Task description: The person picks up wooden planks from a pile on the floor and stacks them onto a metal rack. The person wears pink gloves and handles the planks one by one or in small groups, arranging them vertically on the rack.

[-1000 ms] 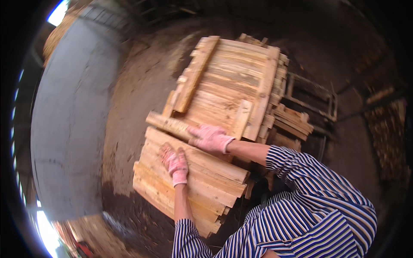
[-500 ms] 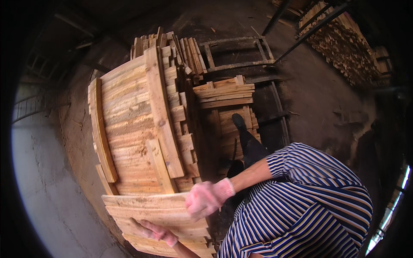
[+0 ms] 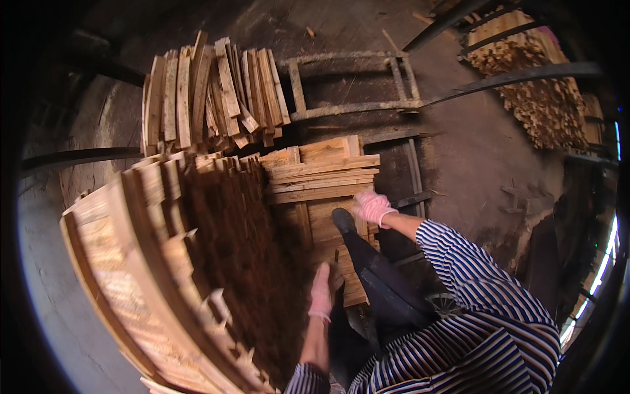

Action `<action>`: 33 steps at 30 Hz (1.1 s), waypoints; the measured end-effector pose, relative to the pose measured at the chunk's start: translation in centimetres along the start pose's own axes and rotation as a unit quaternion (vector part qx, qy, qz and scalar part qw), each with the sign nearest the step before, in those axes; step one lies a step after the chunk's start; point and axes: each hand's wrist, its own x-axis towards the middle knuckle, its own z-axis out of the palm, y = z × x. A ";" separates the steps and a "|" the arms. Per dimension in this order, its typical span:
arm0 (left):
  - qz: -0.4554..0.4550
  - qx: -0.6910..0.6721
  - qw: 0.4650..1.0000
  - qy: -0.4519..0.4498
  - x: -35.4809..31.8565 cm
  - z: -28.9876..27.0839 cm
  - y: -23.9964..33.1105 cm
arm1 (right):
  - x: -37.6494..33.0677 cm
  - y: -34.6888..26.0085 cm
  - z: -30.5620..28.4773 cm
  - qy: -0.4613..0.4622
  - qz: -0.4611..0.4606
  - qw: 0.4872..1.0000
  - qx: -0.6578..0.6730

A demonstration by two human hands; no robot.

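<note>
My left hand [image 3: 320,293], in a pink glove, hangs beside the tall plank stack [image 3: 118,243] with its fingers stretched out and nothing visible in it. My right hand [image 3: 373,207], gloved in pink too, is held out near the right end of the low board pile [image 3: 325,174]. Its fingers are blurred, so I cannot tell whether they are closed. Several narrow boards lie one on another across that pile, and I cannot tell whether the right hand touches them. The tall stack has long battens lying across its top.
Loose boards [image 3: 210,92] stand close together at the back left. Behind the low pile a wooden frame [image 3: 351,82] lies on the dark floor. Another heap of wood [image 3: 535,79] is at the far right, behind dark bars [image 3: 512,79]. My dark shoe [image 3: 342,220] is beside the low pile.
My left hand has left the planks on the tall stack and moved right. My right hand has swung forward and right toward the low pile. The view has turned rightward.
</note>
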 end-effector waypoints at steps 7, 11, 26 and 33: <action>-0.033 -0.096 0.995 -0.009 28.1 0.5 3.5 | 24.5 3.8 1.6 0.181 -0.066 0.977 -0.088; 0.005 -0.224 0.973 -0.060 41.5 1.1 1.9 | 33.8 5.8 3.7 0.166 -0.045 0.985 0.030; 0.076 -0.200 0.977 -0.024 38.3 -1.2 1.3 | 24.1 5.5 12.2 -0.185 -0.108 0.947 0.238; -0.036 -0.220 0.974 -0.044 22.3 5.4 0.1 | 8.5 7.2 4.5 -0.271 -0.099 0.904 0.315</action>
